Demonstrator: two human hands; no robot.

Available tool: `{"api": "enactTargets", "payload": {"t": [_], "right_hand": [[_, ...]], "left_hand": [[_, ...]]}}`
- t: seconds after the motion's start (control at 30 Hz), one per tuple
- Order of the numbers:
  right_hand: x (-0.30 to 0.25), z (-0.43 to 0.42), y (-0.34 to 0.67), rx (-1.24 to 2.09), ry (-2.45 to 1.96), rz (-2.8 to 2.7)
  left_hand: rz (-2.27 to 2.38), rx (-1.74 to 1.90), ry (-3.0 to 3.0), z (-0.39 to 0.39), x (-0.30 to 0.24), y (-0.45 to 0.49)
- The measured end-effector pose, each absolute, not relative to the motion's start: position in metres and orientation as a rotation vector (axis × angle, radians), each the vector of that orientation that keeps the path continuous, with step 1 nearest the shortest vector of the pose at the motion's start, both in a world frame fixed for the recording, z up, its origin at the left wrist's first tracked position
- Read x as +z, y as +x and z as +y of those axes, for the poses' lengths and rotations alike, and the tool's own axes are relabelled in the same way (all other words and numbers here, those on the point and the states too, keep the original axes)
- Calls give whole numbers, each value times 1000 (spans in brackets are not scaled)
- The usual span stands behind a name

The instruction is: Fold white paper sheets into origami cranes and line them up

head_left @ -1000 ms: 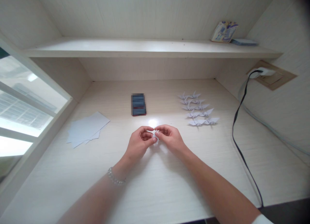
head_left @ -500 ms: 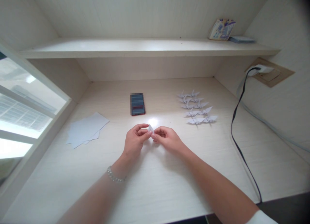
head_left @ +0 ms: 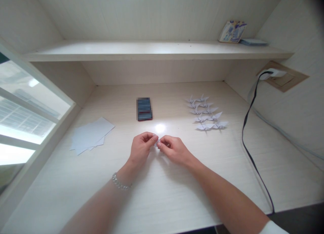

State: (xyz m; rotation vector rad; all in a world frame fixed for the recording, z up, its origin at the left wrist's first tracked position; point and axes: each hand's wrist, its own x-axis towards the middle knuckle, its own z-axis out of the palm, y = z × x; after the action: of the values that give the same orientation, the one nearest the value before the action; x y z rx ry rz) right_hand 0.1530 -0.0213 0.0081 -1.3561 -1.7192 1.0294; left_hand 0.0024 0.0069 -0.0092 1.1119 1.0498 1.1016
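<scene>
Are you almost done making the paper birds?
Partly. A group of finished paper cranes sits on the desk to the right. The left hand and right hand pinch one small folded paper between them. A stack of flat sheets waits, unfolded, to the left.

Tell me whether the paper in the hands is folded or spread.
Folded: only a small white tip of paper shows, pinched between left hand and right hand, far smaller than the flat sheets.

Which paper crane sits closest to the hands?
The crane at the left end of the front row, nearest the right hand. The other cranes lie further back or right. That hand and the left hand pinch a paper.
</scene>
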Motion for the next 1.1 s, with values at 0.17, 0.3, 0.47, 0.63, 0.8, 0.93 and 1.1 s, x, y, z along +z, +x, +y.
{"api": "enactTargets", "payload": {"t": [0.17, 0.3, 0.47, 0.63, 0.8, 0.93, 1.1], "right_hand": [[11, -21, 154, 881, -1361, -1750], [11, -19, 156, 993, -1325, -1667], [6, -15, 158, 1335, -1153, -1399], [3, -15, 157, 1327, -1149, -1364], [4, -18, 154, 1093, -1256, -1386], [7, -20, 153, 966, -1289, -1433], [7, -19, 153, 948, -1280, -1442]], "left_hand": [[933, 1061, 1063, 3, -6, 6], [879, 1025, 1017, 3, -5, 5], [845, 994, 811, 6, -5, 1], [824, 959, 772, 6, -4, 3], [856, 948, 838, 3, -5, 7], [929, 1017, 874, 2, -7, 9], [931, 1065, 886, 4, -11, 7]]}}
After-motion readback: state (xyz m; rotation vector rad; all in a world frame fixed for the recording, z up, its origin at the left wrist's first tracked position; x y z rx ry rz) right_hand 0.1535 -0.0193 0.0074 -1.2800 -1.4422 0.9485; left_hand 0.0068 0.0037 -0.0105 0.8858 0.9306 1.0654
